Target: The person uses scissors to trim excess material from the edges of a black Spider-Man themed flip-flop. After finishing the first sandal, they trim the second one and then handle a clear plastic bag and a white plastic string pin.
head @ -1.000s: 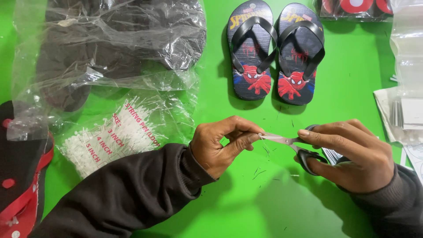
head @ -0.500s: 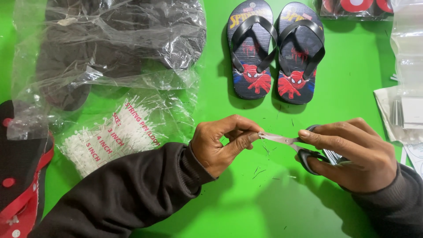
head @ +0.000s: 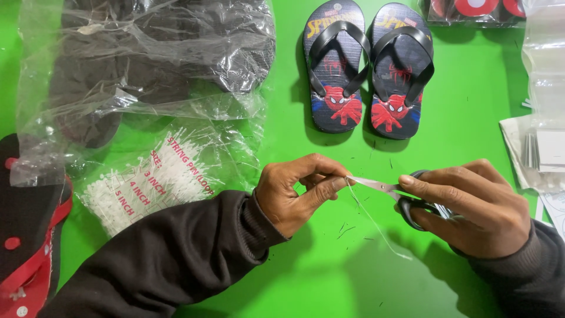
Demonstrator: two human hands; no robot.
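Note:
My left hand (head: 297, 189) pinches the top of a thin clear plastic string loop (head: 368, 215) between thumb and forefinger. The string hangs down from the fingertips toward the green table. My right hand (head: 471, 206) grips small scissors (head: 406, 197) with dark handles; the metal blades point left and meet the string right at my left fingertips. Both hands hover low over the green surface (head: 471, 106), below a pair of small dark flip-flops (head: 368, 65) with red spider figures on the soles.
A clear bag of white string pins (head: 147, 179) lies left of my left arm. A large plastic bag of dark sandals (head: 159, 53) fills the upper left. A black-and-red sandal (head: 26, 235) sits at the left edge; plastic sleeves and papers (head: 544, 129) at the right.
The hands have stayed in place. A thin clear string now hangs down from my left fingertips by the scissor tips.

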